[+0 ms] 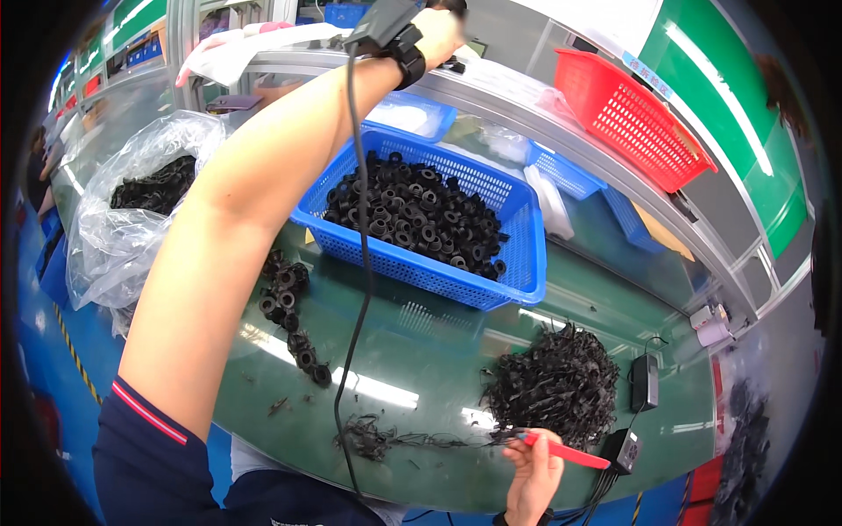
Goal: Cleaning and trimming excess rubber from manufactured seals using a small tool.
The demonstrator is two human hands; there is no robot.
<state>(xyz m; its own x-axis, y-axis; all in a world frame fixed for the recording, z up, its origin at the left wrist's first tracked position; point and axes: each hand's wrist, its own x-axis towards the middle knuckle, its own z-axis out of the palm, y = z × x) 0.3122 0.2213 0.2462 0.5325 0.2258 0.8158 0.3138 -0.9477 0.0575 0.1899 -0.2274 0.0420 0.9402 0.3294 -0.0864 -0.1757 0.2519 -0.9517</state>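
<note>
My left arm reaches far up over the bench to the shelf, and my left hand (437,39) is at its edge. A dark round thing shows at those fingers, too blurred to make out. A black strap with a box and a long cable (366,254) is on that wrist. Low on the right, my right hand (532,480) is closed around a slim red-handled tool (570,452), its dark end pointing left. Just beyond it rises a heap of black rubbery scraps (557,377). A blue basket (412,267) of black rubber rings (421,210) stands mid-bench.
More black rings (285,294) and loose scraps (367,437) lie on the green bench top (438,351). At left is a clear plastic bag (114,245) with black pieces inside. A red basket (627,114) sits on the shelf. Black power adapters (645,383) stand at right.
</note>
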